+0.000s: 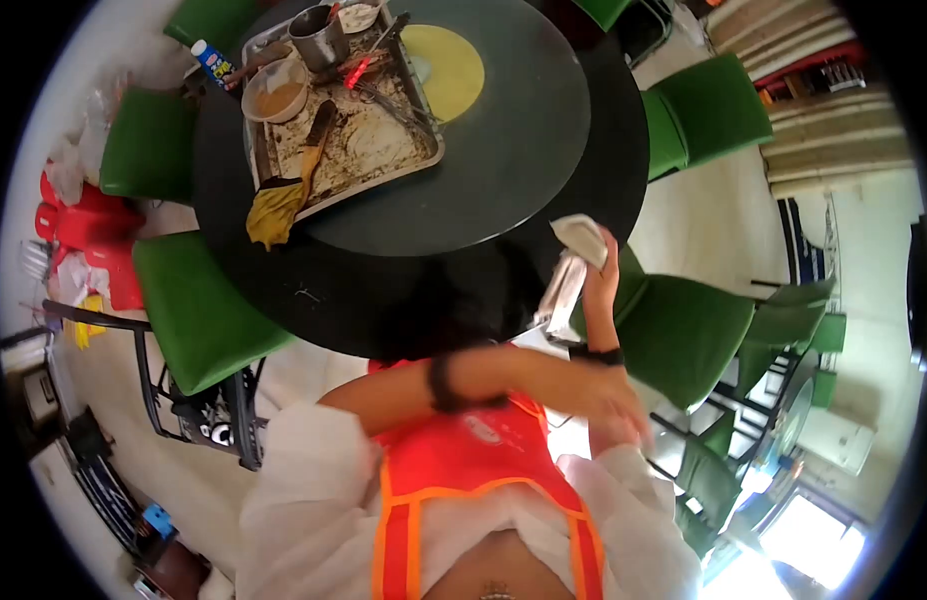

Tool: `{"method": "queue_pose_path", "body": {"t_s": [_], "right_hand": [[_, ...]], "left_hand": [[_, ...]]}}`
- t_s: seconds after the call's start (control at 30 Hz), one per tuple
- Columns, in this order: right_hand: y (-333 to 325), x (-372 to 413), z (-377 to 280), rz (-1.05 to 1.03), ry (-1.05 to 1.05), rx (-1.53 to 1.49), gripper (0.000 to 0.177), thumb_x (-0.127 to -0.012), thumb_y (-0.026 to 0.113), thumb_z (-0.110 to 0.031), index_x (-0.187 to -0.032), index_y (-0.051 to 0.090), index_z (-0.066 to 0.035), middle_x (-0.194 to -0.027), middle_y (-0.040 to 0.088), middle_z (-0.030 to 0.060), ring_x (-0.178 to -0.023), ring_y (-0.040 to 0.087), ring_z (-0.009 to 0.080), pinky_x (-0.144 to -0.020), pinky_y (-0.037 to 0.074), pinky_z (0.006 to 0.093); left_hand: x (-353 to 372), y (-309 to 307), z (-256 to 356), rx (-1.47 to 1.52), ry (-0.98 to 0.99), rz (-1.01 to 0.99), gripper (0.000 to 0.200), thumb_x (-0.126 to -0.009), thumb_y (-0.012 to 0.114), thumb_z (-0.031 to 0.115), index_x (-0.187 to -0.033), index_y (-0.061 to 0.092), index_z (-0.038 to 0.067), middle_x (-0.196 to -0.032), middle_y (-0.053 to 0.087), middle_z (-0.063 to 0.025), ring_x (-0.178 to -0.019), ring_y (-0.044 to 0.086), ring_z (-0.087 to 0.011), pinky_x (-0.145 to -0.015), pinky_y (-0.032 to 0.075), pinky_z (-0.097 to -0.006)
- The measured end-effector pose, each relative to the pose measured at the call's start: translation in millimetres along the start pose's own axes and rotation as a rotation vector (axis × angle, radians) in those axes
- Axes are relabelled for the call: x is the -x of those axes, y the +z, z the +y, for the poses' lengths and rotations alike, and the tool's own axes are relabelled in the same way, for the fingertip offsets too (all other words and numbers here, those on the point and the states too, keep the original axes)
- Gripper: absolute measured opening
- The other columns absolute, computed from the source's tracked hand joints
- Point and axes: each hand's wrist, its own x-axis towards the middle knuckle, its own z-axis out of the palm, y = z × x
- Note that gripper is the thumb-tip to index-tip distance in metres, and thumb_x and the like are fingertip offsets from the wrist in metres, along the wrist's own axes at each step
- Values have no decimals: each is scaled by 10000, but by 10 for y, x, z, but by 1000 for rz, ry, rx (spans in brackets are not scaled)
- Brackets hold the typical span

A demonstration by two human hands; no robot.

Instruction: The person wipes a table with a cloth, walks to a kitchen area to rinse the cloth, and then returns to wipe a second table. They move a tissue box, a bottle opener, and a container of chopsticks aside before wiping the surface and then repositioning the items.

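Head view: tray [378, 145] on table [403, 290]; pale bundle [561, 288] near the table's edge, in right hand [604, 265], curled partly closed round it. Left hand [609, 398] blurred over right forearm [600, 325]; can't tell how open or if holding anything. Best keep bundle steady, off the sleeve [628, 490].

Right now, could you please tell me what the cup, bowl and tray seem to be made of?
Cup: metal, likely steel, grey with shiny highlights.
Bowl: probably plastic, since its thin wall looks translucent.
Tray: apparently metal, judging by its silvery rim; brown stains dull the base.
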Motion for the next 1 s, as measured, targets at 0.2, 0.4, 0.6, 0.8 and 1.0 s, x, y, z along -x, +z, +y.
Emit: {"method": "queue_pose_path", "body": {"t_s": [0.2, 0.4, 0.6, 0.8, 1.0], "right_hand": [[788, -1804, 162, -29, -203, 750, 433, -885, 476, -322, -1111, 508, 47, -1051, 560, 221, -1010, 498, 369, -874, 374, 438], [1350, -2166, 1084, -465, -360, 852, 572, -931, 344, -362, -1264, 361, 103, -1339, 349, 240, -1204, 346, 421, -1048, 236, 434], [1143, -1716, 1109, -727, -532, 1002, 517, -919, 388, -276, -1247, 373, 123, -1394, 273, 200, -1237, 308, 406, -1060, 224, 432], [1199, -959, 723, -940, -360, 797, 515, -833, 513, -204, -1260, 381, 52, -1205, 457, 198, -1063, 445, 378, -950, 347, 431], [1162, -150, 809, -910, -490, 606, 331, -862, 493, -194, -1092, 551, 37, -1139, 516, 222, -938, 515, 352, -832, 424, 392]], "left_hand": [[1932, -1020, -1106, -1168, -698, 1246, 391, -787, 532, 104, -1174, 499, 55, -1180, 502, -169, -1094, 476, -328, -918, 400, -384], [2136, -905, -1362, -1243, -1345, 1357, 656, -788, 567, 146, -1366, 269, 66, -1439, 217, -153, -1323, 245, -283, -983, 290, -540], [1985, -954, -1477, -1173, -1376, 1482, 719, -780, 586, 196, -1384, 224, 48, -1464, 152, -151, -1350, 167, -305, -1024, 260, -515], [2096, -954, -1500, -1141, -1371, 1431, 726, -793, 568, 223, -1393, 197, 53, -1472, 114, -149, -1351, 150, -317, -1031, 260, -502], [2060, -1014, -1251, -946, -1429, 1416, 598, -891, 469, 243, -1387, 211, 31, -1433, 219, -194, -1329, 217, -340, -1043, 248, -455]]}}
